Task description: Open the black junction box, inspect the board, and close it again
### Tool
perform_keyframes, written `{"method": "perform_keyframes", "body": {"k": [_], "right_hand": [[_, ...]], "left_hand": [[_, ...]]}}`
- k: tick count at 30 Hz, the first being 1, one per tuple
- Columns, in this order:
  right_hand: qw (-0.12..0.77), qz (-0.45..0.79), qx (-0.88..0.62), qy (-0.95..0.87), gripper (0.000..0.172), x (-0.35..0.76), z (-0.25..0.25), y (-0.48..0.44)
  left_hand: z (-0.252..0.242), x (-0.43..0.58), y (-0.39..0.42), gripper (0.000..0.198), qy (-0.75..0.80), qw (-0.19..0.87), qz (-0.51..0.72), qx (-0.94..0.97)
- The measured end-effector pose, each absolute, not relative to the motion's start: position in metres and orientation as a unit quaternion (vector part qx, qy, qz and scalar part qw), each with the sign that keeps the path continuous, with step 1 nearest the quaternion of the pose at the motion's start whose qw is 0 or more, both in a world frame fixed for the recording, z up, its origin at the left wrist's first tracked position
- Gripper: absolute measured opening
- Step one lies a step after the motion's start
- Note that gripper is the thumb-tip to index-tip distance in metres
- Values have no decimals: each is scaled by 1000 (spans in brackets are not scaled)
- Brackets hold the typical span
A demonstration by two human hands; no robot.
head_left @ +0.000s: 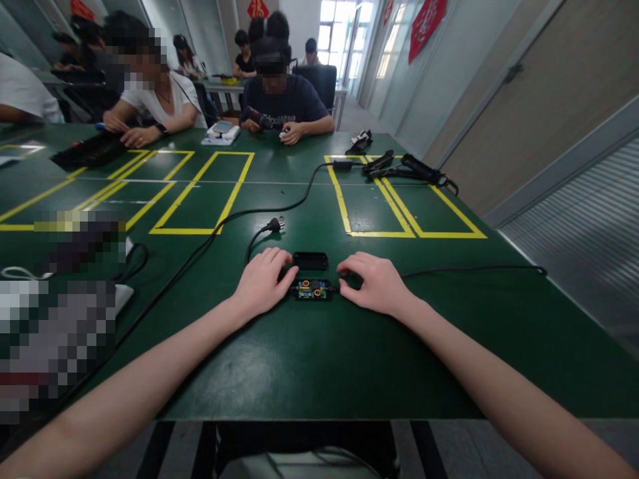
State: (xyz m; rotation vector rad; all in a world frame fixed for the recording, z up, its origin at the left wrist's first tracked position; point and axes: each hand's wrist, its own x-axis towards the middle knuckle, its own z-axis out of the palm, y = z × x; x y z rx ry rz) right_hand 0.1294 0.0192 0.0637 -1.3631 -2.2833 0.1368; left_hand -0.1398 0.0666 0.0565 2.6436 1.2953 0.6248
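An opened black power-adapter case [313, 290] lies flat on the table, its green circuit board and copper-wound coils exposed. Just behind it rests the empty black cover [310, 265], hollow side up. My left hand [262, 283] is at the left end of the case, fingers bent and thumb beside its edge; whether it touches is unclear. At the other end my right hand [374, 283] rests with thumb and forefinger apart, nothing visible between them. Behind my left hand lies a black mains plug [274, 225] on its cord. Another black cord [474, 269] runs right from under my right hand.
A long black cable [239, 213] crosses the green table [309, 372] to a small black box [342, 163]. Black tools or clamps [409, 169] lie far right. Yellow tape marks rectangles. Blurred items [60, 332] sit at left. Co-workers [287, 100] work across the table.
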Motion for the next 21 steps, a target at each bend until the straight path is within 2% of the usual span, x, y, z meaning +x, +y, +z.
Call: {"method": "perform_keyframes", "body": {"k": [2, 5, 7, 13, 21], "right_hand": [[289, 51, -465, -836, 24, 130, 58, 21], [313, 68, -460, -828, 47, 130, 48, 26], [304, 79, -460, -831, 49, 130, 42, 28], [336, 130, -436, -825, 16, 131, 41, 30], [416, 234, -415, -774, 4, 126, 47, 26]], "left_hand": [[55, -142, 67, 44, 413, 81, 216, 881], [52, -145, 68, 85, 363, 97, 193, 907], [50, -146, 68, 97, 340, 96, 179, 918], [51, -147, 66, 59, 305, 107, 231, 918], [55, -147, 64, 64, 297, 186, 262, 899]]}}
